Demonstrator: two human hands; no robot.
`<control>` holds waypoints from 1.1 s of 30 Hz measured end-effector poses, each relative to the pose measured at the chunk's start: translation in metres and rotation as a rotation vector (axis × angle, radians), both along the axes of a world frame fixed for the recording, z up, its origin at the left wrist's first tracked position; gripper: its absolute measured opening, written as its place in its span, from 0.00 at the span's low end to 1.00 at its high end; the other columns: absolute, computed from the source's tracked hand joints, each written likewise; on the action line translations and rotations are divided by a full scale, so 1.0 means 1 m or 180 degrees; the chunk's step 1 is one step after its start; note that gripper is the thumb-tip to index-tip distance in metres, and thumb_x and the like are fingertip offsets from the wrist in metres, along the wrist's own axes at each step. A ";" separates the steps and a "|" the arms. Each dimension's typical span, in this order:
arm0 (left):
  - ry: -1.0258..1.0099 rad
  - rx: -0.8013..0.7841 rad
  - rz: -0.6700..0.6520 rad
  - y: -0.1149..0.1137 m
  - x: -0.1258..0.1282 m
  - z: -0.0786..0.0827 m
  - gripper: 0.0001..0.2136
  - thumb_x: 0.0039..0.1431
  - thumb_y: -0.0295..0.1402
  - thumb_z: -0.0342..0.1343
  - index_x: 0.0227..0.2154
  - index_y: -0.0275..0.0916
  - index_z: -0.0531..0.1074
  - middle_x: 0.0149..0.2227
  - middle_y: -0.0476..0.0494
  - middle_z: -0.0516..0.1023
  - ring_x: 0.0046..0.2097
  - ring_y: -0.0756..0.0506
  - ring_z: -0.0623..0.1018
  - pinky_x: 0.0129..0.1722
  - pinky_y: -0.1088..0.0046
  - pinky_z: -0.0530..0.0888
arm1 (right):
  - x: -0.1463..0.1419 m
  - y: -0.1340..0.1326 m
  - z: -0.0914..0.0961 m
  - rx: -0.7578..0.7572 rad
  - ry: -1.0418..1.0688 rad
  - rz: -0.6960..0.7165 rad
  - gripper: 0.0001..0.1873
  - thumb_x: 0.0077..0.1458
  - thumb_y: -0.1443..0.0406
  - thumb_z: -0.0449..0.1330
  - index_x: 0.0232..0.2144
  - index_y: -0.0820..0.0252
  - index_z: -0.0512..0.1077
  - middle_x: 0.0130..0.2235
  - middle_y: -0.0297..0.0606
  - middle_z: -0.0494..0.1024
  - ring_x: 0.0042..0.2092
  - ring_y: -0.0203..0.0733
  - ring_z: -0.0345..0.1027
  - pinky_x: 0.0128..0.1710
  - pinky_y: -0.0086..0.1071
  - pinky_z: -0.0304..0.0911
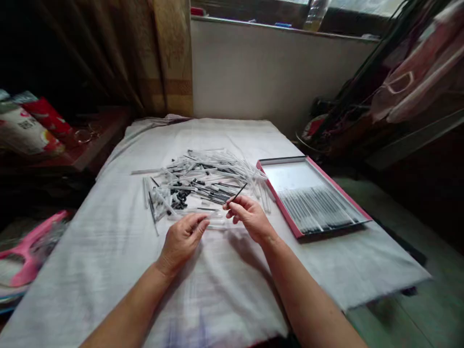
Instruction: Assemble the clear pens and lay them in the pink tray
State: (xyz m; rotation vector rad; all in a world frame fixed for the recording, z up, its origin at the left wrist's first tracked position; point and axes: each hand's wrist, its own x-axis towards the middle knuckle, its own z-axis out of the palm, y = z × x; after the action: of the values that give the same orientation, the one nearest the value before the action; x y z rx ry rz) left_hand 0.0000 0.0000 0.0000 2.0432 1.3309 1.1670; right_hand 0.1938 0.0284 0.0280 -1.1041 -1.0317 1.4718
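Note:
A heap of clear plastic pen tubes, thin black refills and small black caps (197,181) lies in the middle of a table under a white cloth (108,241). My right hand (248,215) pinches a thin black refill (239,193) that points up and to the right, just at the near edge of the heap. My left hand (183,239) rests on the cloth beside it, its fingers closed on a clear tube (213,222) that lies between the two hands.
A flat red-rimmed box (286,203) with a row of assembled pens at its near end lies to the right of the heap. A low wooden shelf with packets (32,128) stands at the left, a pink object (25,251) below it, and clutter and clothing at the right.

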 end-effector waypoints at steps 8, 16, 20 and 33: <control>-0.0064 -0.0038 -0.0066 -0.002 0.001 0.003 0.09 0.63 0.37 0.53 0.40 0.40 0.76 0.38 0.44 0.81 0.39 0.45 0.80 0.41 0.71 0.76 | -0.016 -0.011 -0.002 0.0393 -0.0257 0.0088 0.11 0.48 0.58 0.63 0.30 0.60 0.75 0.29 0.35 0.77 0.29 0.34 0.70 0.23 0.24 0.60; -0.0330 -0.0123 0.0017 -0.004 -0.001 0.007 0.11 0.64 0.38 0.50 0.42 0.40 0.74 0.31 0.47 0.80 0.29 0.48 0.79 0.32 0.74 0.75 | -0.029 -0.010 0.011 0.1117 -0.0770 0.0279 0.08 0.53 0.62 0.59 0.34 0.60 0.74 0.29 0.34 0.77 0.30 0.35 0.70 0.30 0.28 0.65; -0.0378 -0.0038 0.0193 -0.003 -0.004 0.013 0.11 0.66 0.39 0.48 0.41 0.40 0.72 0.33 0.47 0.81 0.33 0.47 0.80 0.35 0.73 0.76 | -0.039 -0.004 0.034 0.1637 -0.1503 0.0427 0.08 0.55 0.65 0.58 0.37 0.58 0.76 0.32 0.35 0.79 0.32 0.36 0.72 0.34 0.29 0.66; -0.1357 0.0220 0.0591 0.003 -0.014 0.013 0.10 0.68 0.39 0.46 0.41 0.40 0.67 0.39 0.44 0.79 0.39 0.47 0.80 0.43 0.67 0.76 | 0.009 0.039 0.012 0.1473 -0.2550 0.0035 0.14 0.52 0.73 0.56 0.38 0.58 0.78 0.39 0.38 0.82 0.41 0.40 0.75 0.43 0.33 0.67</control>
State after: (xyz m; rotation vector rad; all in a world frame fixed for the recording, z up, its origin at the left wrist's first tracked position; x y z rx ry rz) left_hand -0.0141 0.0028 0.0129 1.6118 1.2936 1.6400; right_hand 0.2027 0.0671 0.0404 -1.3548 -1.8150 0.7031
